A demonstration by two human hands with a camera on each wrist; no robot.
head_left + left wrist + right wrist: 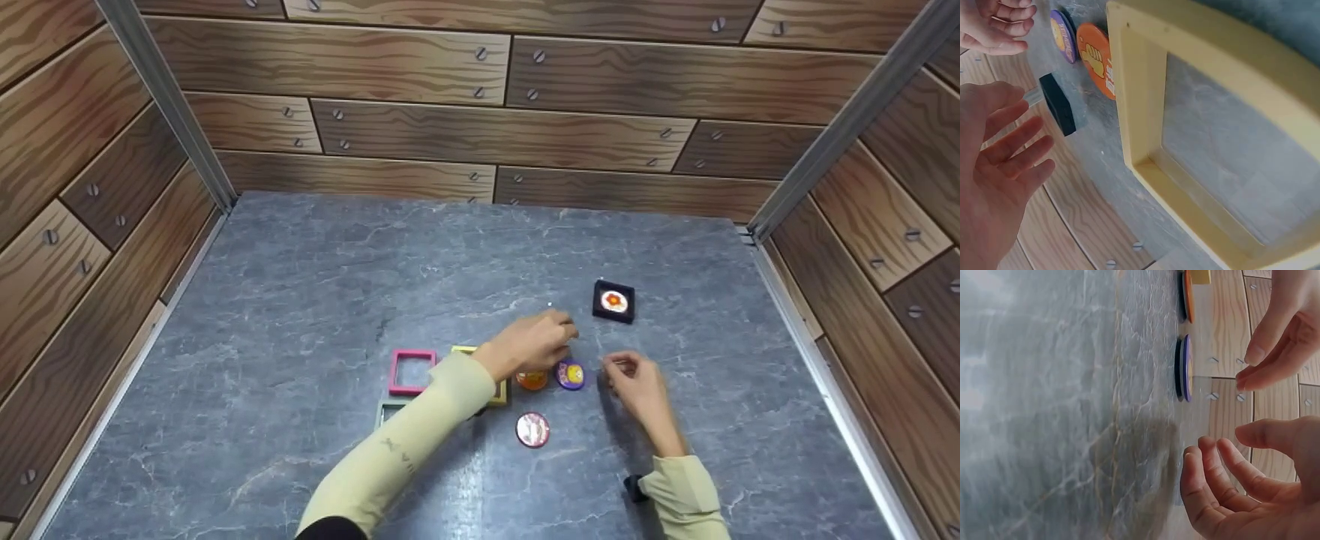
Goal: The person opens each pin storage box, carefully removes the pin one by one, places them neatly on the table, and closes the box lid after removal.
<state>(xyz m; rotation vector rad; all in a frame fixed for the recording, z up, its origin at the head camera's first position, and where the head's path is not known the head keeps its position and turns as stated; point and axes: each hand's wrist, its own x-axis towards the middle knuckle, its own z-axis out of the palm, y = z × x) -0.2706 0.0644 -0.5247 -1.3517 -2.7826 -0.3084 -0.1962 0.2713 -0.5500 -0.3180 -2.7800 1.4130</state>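
My left hand (531, 343) hovers over the orange badge (532, 379) and the purple badge (570, 375), fingers loosely bent and holding nothing. To its right, my right hand (1247, 481) is raised above the table, with thumb and fingertips apart and nothing between them. The purple badge (1186, 368) lies flat, close to both hands. Under my left forearm, a yellow square frame (1145, 163) is partly hidden in the head view. A red-rimmed badge (532, 430) lies nearer to me.
Beyond the hands sits a black square frame (613, 316) with a flower badge (614, 301) inside it. A pink frame (393, 373) and a partly covered grey-green frame (381, 411) lie to the left. Wood-patterned walls (405, 127) enclose the grey marbled table (337, 262).
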